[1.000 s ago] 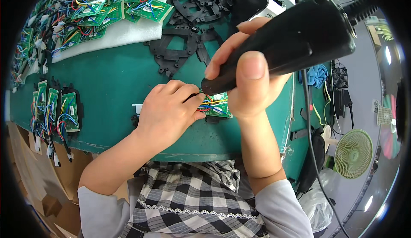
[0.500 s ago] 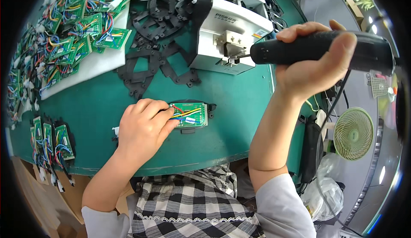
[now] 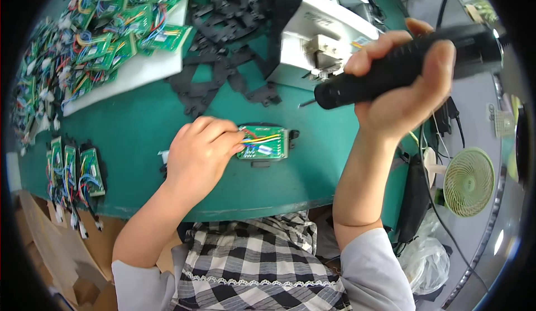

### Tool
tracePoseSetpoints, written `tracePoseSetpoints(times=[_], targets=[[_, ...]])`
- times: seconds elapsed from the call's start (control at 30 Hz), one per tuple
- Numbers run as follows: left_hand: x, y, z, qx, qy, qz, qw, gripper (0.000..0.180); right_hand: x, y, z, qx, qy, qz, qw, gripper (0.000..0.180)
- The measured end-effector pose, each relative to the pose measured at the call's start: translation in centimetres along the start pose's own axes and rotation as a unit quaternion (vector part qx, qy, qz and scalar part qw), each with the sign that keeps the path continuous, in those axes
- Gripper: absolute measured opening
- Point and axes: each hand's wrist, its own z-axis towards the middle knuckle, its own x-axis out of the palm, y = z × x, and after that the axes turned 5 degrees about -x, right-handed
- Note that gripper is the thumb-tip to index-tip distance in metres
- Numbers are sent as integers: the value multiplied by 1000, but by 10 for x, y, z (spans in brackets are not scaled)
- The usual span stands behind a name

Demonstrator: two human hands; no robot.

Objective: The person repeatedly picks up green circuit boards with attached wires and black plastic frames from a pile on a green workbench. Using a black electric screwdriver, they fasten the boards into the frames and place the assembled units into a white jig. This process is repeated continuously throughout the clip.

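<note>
My right hand is wrapped round a black electric screwdriver, held almost level above the table. Its bit points left and slightly down, just in front of the white screw feeder; whether a screw sits on the tip is too small to tell. On the table lies a green circuit board with red, yellow and blue wires, seated on a black plastic bracket. The fingers of my left hand are closed on the board's left end and its wires. That end is hidden under them.
A heap of wired green boards lies on white foam at the far left. Several boards stand near the left table edge. Black plastic brackets pile up beside the feeder. A small green fan stands at the right.
The screwdriver's bit has come away from the feeder's front, and the tool now tilts slightly downward. My left hand stays at the board. The whole view has shifted a little.
</note>
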Motion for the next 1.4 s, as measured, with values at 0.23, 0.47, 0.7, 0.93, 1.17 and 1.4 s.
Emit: tracePoseSetpoints(times=[0.23,0.47,0.7,0.93,1.17,1.4], targets=[[3,6,-3,6,-6,1,1000,18,31,2,-62,45,115,69,990,67],[4,7,-5,15,-29,32,999,10,47,-5,-76,33,155,43,986,73],[3,7,-3,20,-9,33,999,7,59,1,-86,45,142,43,988,82],[6,3,-5,7,-34,14,999,6,63,5,-87,51,158,39,985,86],[1,-13,-11,38,3,45,998,48,5,2,-46,103,-38,262,959,59],[-58,-15,-24,26,-55,78,995,55,-26,-21,-39,150,5,320,935,57]])
